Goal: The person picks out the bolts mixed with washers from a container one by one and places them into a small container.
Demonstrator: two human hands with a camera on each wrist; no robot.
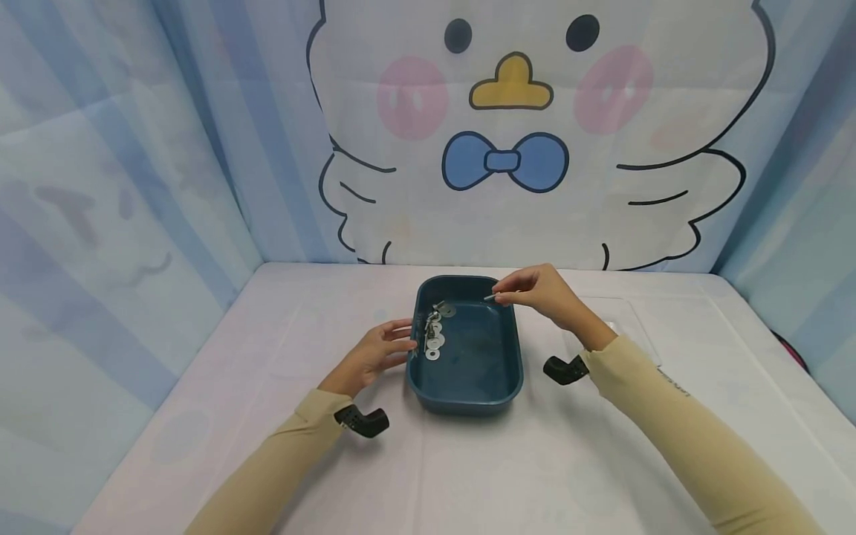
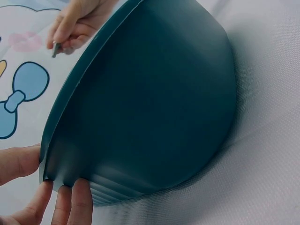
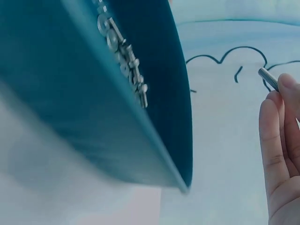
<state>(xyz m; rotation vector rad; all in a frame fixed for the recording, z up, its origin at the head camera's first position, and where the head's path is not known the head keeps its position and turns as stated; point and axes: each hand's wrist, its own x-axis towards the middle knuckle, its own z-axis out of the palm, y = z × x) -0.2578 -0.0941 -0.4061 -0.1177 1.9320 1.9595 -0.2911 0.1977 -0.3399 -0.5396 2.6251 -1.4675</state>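
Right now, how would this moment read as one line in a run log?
left hand: grips bin | right hand: pinches screw, raised near bin | washers: in bin, along left wall

Tan sleeves; black bent wrist devices; small dark lettering on right sleeve.

The tray admits entry from above; its walls block sideways entry. Metal parts obstruct the left of its floor; the right is bare. The left hand blocks the left rim. The right hand, pinching a screw, obstructs the far right corner. Free table lies between the forearms.
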